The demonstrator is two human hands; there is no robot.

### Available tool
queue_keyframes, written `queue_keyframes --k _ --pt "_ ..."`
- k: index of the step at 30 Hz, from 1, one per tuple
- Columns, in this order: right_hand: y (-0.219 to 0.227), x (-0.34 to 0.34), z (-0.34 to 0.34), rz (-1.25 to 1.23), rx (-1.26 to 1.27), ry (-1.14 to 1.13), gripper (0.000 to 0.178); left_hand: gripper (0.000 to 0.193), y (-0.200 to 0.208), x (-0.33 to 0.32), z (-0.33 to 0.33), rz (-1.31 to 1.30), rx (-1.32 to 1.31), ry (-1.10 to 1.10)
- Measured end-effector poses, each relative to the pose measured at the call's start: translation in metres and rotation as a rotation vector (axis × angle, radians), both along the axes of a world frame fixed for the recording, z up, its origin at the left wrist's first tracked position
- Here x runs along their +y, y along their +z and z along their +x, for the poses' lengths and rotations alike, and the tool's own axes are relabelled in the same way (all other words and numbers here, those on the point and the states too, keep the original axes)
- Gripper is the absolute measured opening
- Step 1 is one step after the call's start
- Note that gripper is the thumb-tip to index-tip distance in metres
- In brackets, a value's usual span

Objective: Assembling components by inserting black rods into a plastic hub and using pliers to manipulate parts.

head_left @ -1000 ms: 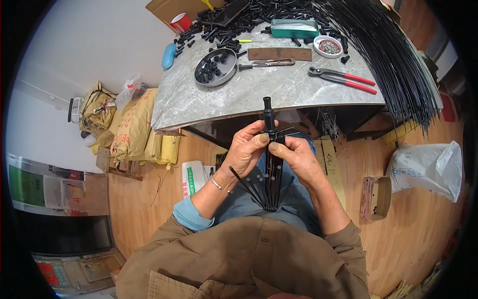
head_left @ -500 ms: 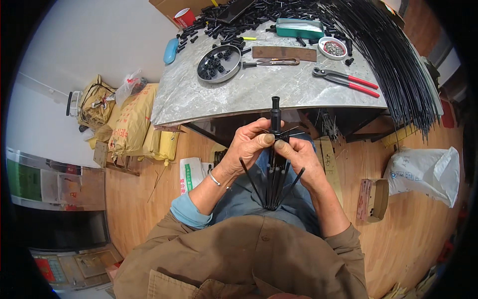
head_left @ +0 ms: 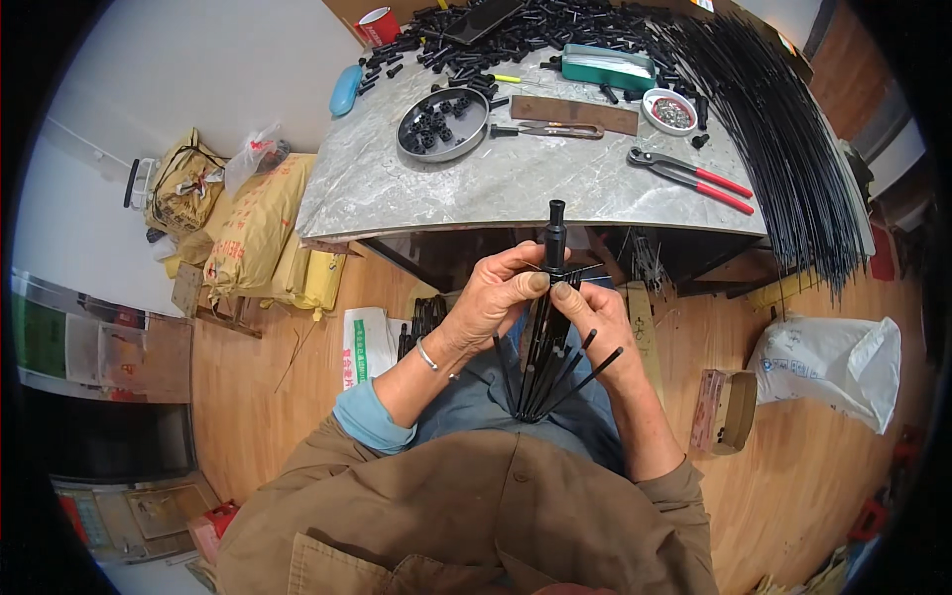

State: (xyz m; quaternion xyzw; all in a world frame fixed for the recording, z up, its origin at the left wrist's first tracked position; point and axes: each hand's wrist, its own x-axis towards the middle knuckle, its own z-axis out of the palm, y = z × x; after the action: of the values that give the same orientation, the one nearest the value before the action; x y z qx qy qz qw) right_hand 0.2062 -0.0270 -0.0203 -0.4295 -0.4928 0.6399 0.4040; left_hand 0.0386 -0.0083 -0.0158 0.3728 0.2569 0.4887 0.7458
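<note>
Upright between both hands stands a black plastic umbrella runner (head_left: 555, 230), its narrow neck pointing away from me. Thin black umbrella ribs (head_left: 533, 369) are bunched below it, reaching down to my lap, a few splayed outward. My left hand (head_left: 501, 297) is closed, its thumb pressing the runner's lower collar from the left. My right hand (head_left: 600, 322) pinches the rib ends at that collar from the right, with its thumb beside the left one. Thin ends stick out past my right fingers. The fingertips behind the runner are hidden.
On the grey table (head_left: 367, 198) lie red-handled pincers (head_left: 691, 180), scissors (head_left: 547, 130), a round dish (head_left: 442, 124) of small black parts, a green box (head_left: 608, 67) and a long heap of black rods (head_left: 783, 159). A white sack (head_left: 833, 372) and yellow sacks (head_left: 260, 223) flank me.
The splayed ribs have swung, with two now leaning right under my right hand. Both hands keep their hold on the runner and ribs. The whole view has shifted slightly.
</note>
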Motion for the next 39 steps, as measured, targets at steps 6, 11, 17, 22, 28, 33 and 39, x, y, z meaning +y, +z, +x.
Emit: queue_keyframes --k 6,11,17,22,28,33,39 --pt "0.007 0.0 0.001 -0.049 0.112 0.021 0.031 0.045 0.004 0.001 -0.005 0.062 0.064 -0.042" --pt "0.006 0.003 0.005 -0.082 0.161 0.101 0.033 0.046 0.004 0.003 -0.006 0.042 0.057 -0.061" --pt "0.008 -0.002 -0.004 -0.057 0.089 -0.051 0.032 0.045 -0.001 -0.002 0.002 0.036 0.077 0.039" --pt "0.012 -0.004 0.0 -0.044 0.084 -0.035 0.032 0.044 0.001 -0.002 0.003 0.016 0.062 0.045" --pt "0.022 -0.004 0.003 -0.076 0.01 -0.03 0.033 0.04 0.004 -0.002 0.001 0.048 0.117 0.02" --pt "0.012 0.002 0.007 -0.052 0.064 0.018 0.032 0.042 0.009 0.001 0.0 0.105 0.197 0.012" --pt "-0.008 0.009 0.012 -0.08 0.122 0.092 0.032 0.045 0.013 0.001 0.0 0.114 0.195 -0.036"
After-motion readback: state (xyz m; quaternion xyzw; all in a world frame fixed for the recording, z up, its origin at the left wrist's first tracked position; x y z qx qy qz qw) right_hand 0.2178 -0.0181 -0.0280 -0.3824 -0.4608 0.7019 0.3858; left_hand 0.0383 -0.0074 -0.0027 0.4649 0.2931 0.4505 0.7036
